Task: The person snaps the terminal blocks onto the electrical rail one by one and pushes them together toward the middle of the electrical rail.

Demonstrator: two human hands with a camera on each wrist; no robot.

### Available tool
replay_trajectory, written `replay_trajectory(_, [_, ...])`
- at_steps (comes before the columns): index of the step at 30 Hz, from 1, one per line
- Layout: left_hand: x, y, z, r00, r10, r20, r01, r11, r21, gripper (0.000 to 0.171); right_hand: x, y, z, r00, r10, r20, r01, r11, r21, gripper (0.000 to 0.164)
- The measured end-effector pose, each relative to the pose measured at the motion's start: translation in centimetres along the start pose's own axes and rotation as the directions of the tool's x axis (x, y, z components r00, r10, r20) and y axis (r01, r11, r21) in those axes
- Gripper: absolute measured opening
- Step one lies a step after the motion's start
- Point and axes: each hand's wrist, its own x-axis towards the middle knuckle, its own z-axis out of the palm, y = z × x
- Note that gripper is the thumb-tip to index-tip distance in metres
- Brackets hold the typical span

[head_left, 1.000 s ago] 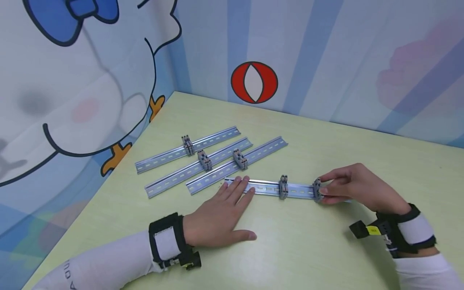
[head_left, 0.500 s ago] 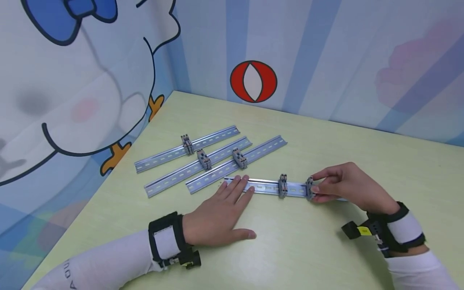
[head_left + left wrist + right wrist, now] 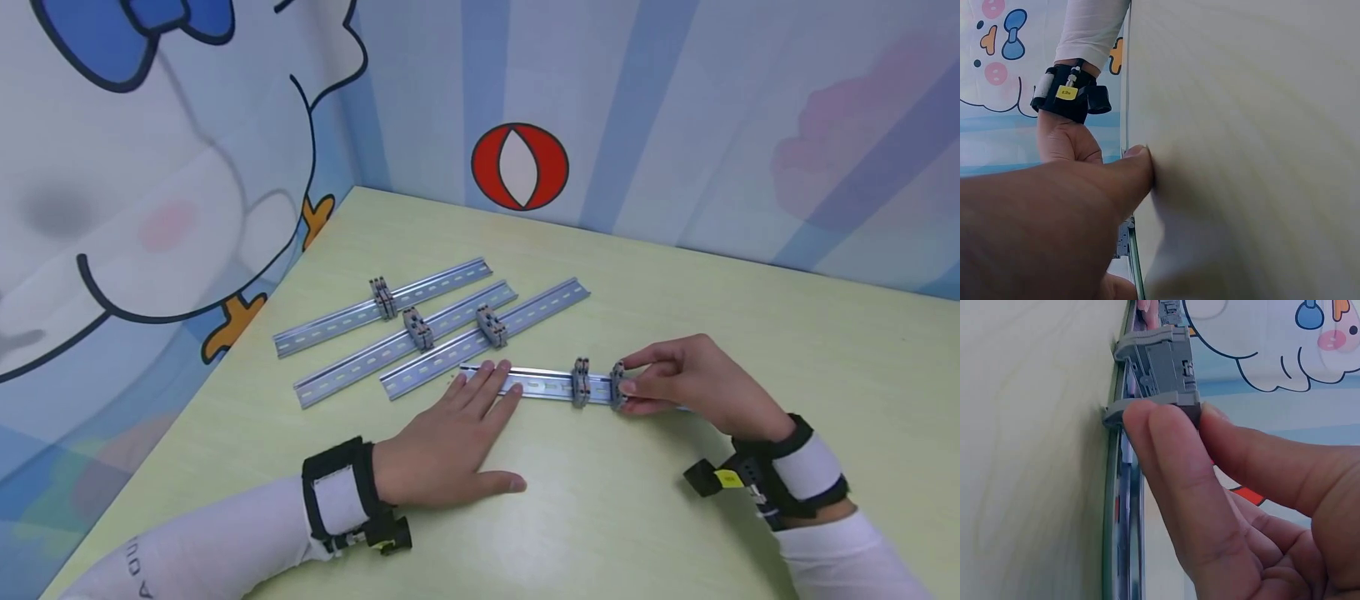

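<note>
Flat on the table, a slotted metal DIN rail [image 3: 546, 384] runs left to right in front of me. My left hand [image 3: 442, 458] lies with straight, spread fingers over its left end, fingertips pressing on it. Fingers and thumb of my right hand [image 3: 705, 387] pinch a grey terminal block [image 3: 617, 386] seated on the rail. A second grey terminal block [image 3: 581, 382] sits on the same rail just left of the pinched one. In the right wrist view a narrow gap shows between this block [image 3: 1163, 365] and the pinched one. My right hand partly hides the rail's right end.
Behind the left hand lie three more DIN rails, a far one [image 3: 442, 285], a middle one [image 3: 360, 367] and a near one [image 3: 540, 308]. Each carries grey terminal blocks near its middle. Printed walls [image 3: 660, 125] border the pale table [image 3: 825, 350] at back and left.
My right hand has slid the pinched terminal block leftward along the rail, bringing it close to the second block. The left hand has stayed on the rail's left end.
</note>
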Motion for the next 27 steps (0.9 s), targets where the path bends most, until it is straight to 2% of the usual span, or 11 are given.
replay_trajectory(6, [0.0,0.0,0.0,1.000,-0.002,0.006,0.002,1.000,0.008,0.095,0.4,-0.2,1.0,1.000,-0.021,-0.013,0.022,1.000,0.013,0.053])
replay_trajectory(13, [0.0,0.1,-0.1,1.000,-0.002,0.004,0.002,1.000,-0.001,0.096,1.0,-0.3,2.2,0.999,-0.049,-0.003,0.050,0.993,0.105,0.047])
replay_trajectory(27, [0.1,0.0,-0.2,1.000,0.006,-0.002,-0.006,1.000,-0.002,0.097,1.1,-0.3,2.7,0.999,-0.048,-0.006,0.049,0.983,0.177,0.047])
